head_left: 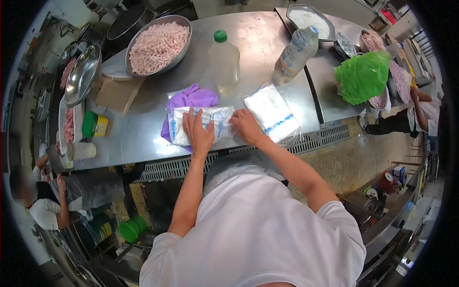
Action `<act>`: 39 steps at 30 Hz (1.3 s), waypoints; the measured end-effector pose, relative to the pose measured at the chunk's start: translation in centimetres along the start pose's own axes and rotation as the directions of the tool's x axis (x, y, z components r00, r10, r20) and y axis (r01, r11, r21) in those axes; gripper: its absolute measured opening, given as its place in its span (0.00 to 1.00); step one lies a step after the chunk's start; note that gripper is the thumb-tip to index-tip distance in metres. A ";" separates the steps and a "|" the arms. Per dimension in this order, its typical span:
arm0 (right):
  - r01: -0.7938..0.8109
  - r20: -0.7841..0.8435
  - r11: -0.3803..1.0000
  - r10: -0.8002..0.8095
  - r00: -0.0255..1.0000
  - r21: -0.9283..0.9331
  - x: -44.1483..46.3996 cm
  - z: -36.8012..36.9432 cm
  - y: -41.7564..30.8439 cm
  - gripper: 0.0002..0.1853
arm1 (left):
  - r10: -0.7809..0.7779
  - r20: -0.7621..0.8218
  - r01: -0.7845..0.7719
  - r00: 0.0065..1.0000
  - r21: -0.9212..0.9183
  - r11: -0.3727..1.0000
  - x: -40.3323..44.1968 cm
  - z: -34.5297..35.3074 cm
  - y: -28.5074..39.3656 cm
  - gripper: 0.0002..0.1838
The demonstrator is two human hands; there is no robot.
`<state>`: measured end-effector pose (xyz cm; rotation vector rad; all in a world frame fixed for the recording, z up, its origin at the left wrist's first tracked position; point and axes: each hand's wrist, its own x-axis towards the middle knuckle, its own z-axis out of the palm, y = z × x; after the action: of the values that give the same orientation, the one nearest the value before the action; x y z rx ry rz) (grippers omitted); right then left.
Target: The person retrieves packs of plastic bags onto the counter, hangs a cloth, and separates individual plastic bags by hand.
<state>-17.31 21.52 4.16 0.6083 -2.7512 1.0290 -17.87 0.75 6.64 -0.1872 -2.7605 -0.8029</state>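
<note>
A pack of clear plastic bags with blue print [181, 133] lies near the front edge of the steel table, partly over a crumpled purple cloth [193, 97]. My left hand [198, 131] rests on top of this pack with its fingers spread. At the pack's right end, my right hand [246, 126] has its fingertips closed on the clear plastic edge. Just right of that hand lies a second stack of clear bags [275, 112] with a blue stripe. Behind the packs stands a clear bottle with a green cap [224, 64], upright and holding a cloudy liquid.
A metal bowl of pale ground meat [160, 45] stands at the back left. A yellow tub with a green lid [94, 124] sits at the left. Another plastic bottle [296, 53] and a green bag [362, 76] are to the right. Other people [50, 205] are at both sides.
</note>
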 end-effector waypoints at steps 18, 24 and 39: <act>-0.103 0.008 0.973 0.104 0.995 0.204 1.4 -5.1 -0.1 0.13 | 0.231 0.084 -0.211 0.969 -0.194 0.958 0.3 -2.4 4.4 0.31; -0.250 -0.261 0.836 0.413 0.872 0.488 3.1 -10.8 1.5 0.10 | 0.191 0.235 -0.208 0.953 0.049 0.977 -0.2 3.0 -0.6 0.39; -0.204 0.195 -0.065 0.667 0.719 0.977 3.3 -15.7 -2.5 0.15 | -0.079 0.227 0.239 0.971 -0.882 0.406 7.7 -1.4 9.2 0.30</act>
<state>-19.39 29.04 18.35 -0.5886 -1.3991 2.8306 -23.15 8.14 14.61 -0.1714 -2.1072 -2.3861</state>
